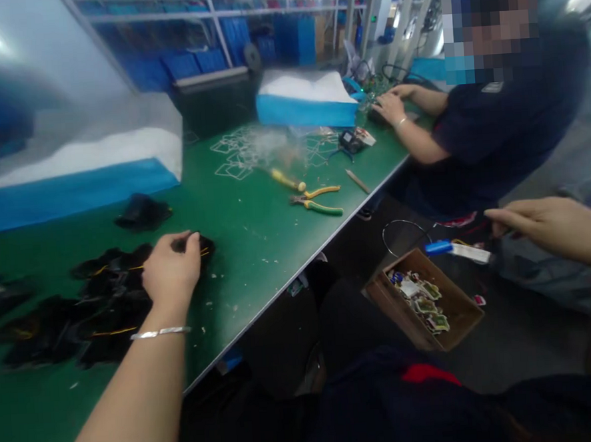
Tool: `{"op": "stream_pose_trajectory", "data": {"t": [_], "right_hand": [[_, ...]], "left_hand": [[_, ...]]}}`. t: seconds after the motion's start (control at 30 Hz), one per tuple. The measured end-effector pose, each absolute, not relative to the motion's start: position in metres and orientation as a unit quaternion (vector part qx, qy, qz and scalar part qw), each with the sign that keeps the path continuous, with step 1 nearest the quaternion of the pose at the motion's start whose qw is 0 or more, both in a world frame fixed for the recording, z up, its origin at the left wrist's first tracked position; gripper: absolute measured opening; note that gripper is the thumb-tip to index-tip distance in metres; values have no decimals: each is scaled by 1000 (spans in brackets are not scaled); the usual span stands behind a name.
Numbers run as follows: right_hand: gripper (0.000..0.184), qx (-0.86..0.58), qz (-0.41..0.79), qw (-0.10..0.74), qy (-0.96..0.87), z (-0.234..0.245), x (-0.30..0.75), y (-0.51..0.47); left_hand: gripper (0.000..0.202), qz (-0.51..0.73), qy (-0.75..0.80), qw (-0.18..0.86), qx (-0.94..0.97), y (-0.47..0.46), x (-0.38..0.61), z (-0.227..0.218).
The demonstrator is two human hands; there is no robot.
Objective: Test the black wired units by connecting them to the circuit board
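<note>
My left hand (172,265) is closed around a black part (206,248) at the table's left side, with thumb and fingers curled over it. More black parts (113,279), some with thin yellow strips, lie in a loose pile beside it. My right hand (541,226) is out past the table edge with its fingers pinched. Just left of its fingertips hangs a blue and white piece (460,249) with thin wires; whether the fingers hold it I cannot tell. Below that piece, an open cardboard box (462,321) contains several small wired pieces.
Yellow-and-green-handled pliers (319,201), a yellow-handled tool (288,180) and a pencil-like stick (357,180) lie on the green table (242,251). White frames (236,154) spread behind them. Blue-and-white bins (308,107) stand at the back. A co-worker (509,114) works at right.
</note>
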State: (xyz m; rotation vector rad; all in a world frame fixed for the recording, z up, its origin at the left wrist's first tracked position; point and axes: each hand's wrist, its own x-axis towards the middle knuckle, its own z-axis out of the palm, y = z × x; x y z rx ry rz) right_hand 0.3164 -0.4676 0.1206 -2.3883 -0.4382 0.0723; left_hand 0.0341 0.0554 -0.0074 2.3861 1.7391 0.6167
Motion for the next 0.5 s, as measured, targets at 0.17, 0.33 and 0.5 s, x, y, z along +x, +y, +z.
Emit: {"op": "stream_pose_trajectory", "data": {"t": [0.17,0.33,0.5], "right_hand": [[33,-968,123,157,-150,65,340,-483],[34,-975,176,105,-81,21,371,-504],[33,-974,207,86,-37,-22,388,-531]], "left_hand": [[46,190,573,44,796,58,34,-8],[48,205,550,87,805,52,33,1],[44,235,547,80,800,55,32,-1]]}}
